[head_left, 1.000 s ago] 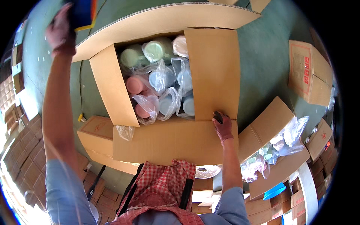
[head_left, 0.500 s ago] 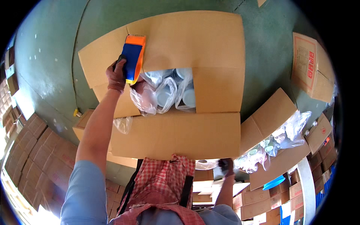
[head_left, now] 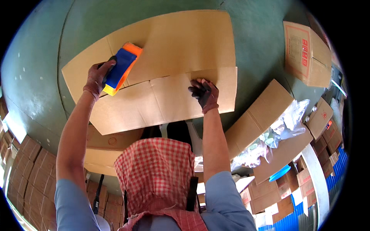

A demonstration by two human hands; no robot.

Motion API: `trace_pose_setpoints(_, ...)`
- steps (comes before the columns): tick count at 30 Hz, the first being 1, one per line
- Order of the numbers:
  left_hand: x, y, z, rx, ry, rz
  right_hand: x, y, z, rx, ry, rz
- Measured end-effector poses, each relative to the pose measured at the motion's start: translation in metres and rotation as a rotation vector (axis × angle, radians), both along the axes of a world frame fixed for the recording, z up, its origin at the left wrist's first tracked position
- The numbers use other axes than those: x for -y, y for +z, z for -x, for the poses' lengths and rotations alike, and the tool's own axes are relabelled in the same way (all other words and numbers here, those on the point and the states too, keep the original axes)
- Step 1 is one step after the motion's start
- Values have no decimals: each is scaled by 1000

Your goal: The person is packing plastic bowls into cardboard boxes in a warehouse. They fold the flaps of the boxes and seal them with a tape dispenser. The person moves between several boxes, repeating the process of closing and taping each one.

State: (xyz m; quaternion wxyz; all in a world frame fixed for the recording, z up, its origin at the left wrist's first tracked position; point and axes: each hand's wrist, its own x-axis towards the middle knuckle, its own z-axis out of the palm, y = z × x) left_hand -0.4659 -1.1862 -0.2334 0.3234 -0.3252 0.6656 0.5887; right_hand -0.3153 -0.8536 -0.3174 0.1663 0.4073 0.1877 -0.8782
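In front of me stands a large cardboard box, its near flap folded over the opening against the wide far flap. My left hand, in a dark-palmed work glove, grips a blue, orange and yellow hand tool that looks like a tape dispenser. It is held over the left part of the flaps, tilted. On the right part of the near flap lies my right hand, gloved too, with its fingers curled in. Whether anything is inside those fingers is hidden. The box's contents are covered.
At my right, an open box holds bagged items in clear plastic. A closed carton stands on the green floor at the far right. Stacked cartons line the lower left. Another carton sits just below the large box.
The near flap has swung over the opening and hides the bagged cups inside. My right hand has come up from the lower right onto it. The tape dispenser has shifted left and tilted.
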Motion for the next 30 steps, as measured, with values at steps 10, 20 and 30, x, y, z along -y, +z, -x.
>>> trace_pose_setpoints(10, -67, -32, -107, -448, 329, 104, 9, 12, 9, 161, -4, -107)
trace_pose_setpoints(20, -38, -48, -104, -928, -472, 180, 50, 42, 40, -26, 234, -144)
trace_pose_setpoints(30, -45, -27, -76, -822, -855, 112, 75, 55, 77, 65, 324, -322)
